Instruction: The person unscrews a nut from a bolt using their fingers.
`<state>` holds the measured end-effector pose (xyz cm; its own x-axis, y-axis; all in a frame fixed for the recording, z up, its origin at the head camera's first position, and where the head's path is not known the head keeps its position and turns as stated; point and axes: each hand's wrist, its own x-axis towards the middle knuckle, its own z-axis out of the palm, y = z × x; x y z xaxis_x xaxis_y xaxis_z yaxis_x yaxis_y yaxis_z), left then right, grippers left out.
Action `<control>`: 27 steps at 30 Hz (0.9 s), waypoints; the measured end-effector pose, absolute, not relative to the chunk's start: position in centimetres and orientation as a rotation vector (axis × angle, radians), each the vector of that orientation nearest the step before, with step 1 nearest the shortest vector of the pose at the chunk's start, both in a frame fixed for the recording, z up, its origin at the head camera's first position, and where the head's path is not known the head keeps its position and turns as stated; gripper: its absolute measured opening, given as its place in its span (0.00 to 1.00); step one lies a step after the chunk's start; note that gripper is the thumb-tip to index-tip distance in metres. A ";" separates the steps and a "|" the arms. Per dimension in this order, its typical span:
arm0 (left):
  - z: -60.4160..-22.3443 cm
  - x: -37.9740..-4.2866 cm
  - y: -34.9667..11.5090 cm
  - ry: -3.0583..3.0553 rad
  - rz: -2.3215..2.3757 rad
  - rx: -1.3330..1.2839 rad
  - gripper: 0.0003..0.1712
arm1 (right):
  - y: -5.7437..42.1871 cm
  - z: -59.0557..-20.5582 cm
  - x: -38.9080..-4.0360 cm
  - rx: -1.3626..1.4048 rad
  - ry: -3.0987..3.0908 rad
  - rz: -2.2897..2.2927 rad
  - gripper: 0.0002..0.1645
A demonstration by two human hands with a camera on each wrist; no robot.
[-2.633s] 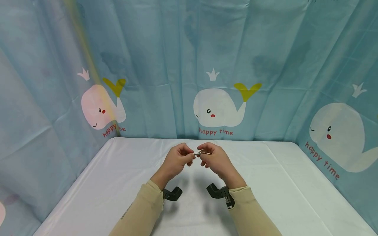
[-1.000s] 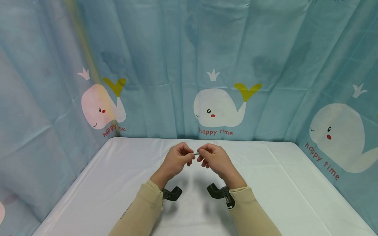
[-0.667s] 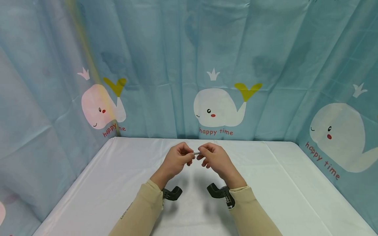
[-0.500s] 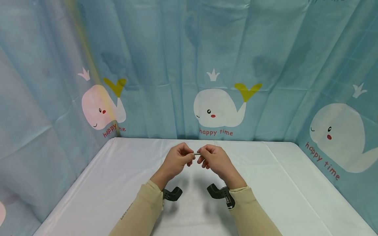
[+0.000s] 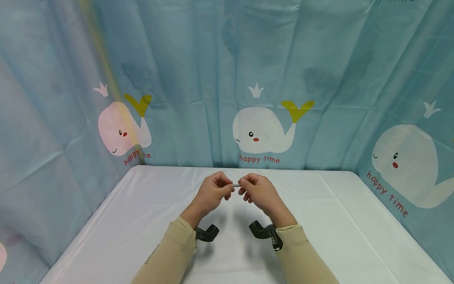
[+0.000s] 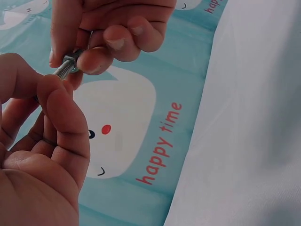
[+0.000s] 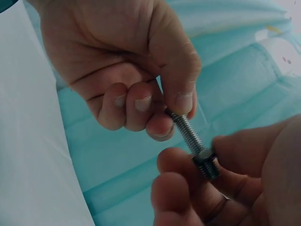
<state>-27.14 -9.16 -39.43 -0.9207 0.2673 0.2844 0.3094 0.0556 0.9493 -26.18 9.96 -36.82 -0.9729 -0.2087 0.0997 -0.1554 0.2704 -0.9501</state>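
My left hand [image 5: 212,192] pinches one end of a silver metal bolt [image 7: 189,134] between thumb and fingers, so that end is covered. The bolt spans the small gap between both hands, held well above the table. A hex nut [image 7: 204,156] sits around the threads toward the other end, with a short stretch of thread showing past it in the right wrist view. My right hand [image 5: 260,194] has its thumb and fingertips on the nut from both sides. In the left wrist view the nut shows right at the right hand's fingertips.
A white cloth covers the table [image 5: 319,236] beneath the hands. A blue curtain [image 5: 184,79] with printed whales hangs behind and at both sides. A black camera mount sits at each wrist.
The right hand's fingers, spread around the bolt's end 2.6 s ago, have since closed in and shifted slightly back and forth at the nut. The left hand has kept its grip and place.
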 end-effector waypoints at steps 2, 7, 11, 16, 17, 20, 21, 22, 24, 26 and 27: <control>-39.5 -27.2 -9.1 -2.266 -2.049 -0.617 0.02 | 10.0 -36.8 -26.1 -0.368 2.479 -1.826 0.09; -39.5 -27.2 -9.2 -2.280 -2.030 -0.621 0.04 | 9.9 -36.8 -26.1 -0.386 2.479 -1.826 0.16; -39.4 -27.2 -9.2 -2.282 -2.029 -0.614 0.07 | 10.0 -36.8 -26.2 -0.353 2.457 -1.854 0.13; -39.2 -27.4 -9.2 -2.290 -2.012 -0.614 0.08 | 10.1 -36.7 -26.4 -0.369 2.442 -1.871 0.11; -39.2 -27.4 -9.2 -2.290 -2.009 -0.611 0.08 | 10.0 -36.7 -26.4 -0.375 2.447 -1.869 0.09; -39.5 -27.2 -9.2 -2.285 -2.019 -0.599 0.07 | 10.0 -36.7 -26.2 -0.401 2.457 -1.865 0.12; -39.6 -27.1 -9.2 -2.287 -2.021 -0.598 0.06 | 10.0 -36.8 -26.1 -0.397 2.461 -1.860 0.14; -39.7 -27.0 -9.2 -2.288 -2.023 -0.596 0.06 | 10.0 -36.9 -26.0 -0.388 2.458 -1.861 0.15; -39.8 -26.8 -9.2 -2.289 -2.030 -0.594 0.05 | 10.0 -37.1 -25.9 -0.366 2.450 -1.867 0.14; -39.8 -26.9 -9.1 -2.279 -2.027 -0.602 0.05 | 10.0 -37.1 -26.1 -0.337 2.453 -1.878 0.13; -39.7 -27.0 -9.0 -2.270 -2.020 -0.607 0.04 | 10.1 -37.1 -26.2 -0.332 2.455 -1.888 0.13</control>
